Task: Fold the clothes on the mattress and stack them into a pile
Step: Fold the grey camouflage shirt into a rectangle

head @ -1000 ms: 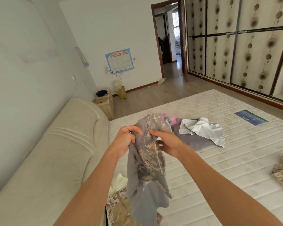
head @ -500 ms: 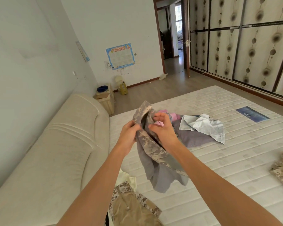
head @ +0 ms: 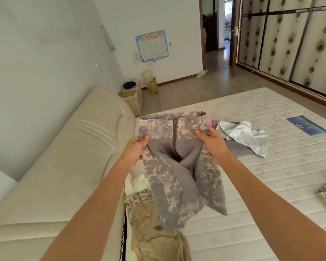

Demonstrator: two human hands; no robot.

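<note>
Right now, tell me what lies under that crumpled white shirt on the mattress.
The white shirt rests on a grey-purple garment, and a pink piece shows at its left edge. Anything else beneath is covered; the held camouflage garment hides the pile's left end.

A single head-worn wide-angle camera looks forward and down from the person's own standpoint, close over both forearms. It faces across the mattress (head: pixel 252 185) toward the far wall and open doorway (head: pixel 217 32), sofa (head: pixel 64 157) at left.
</note>
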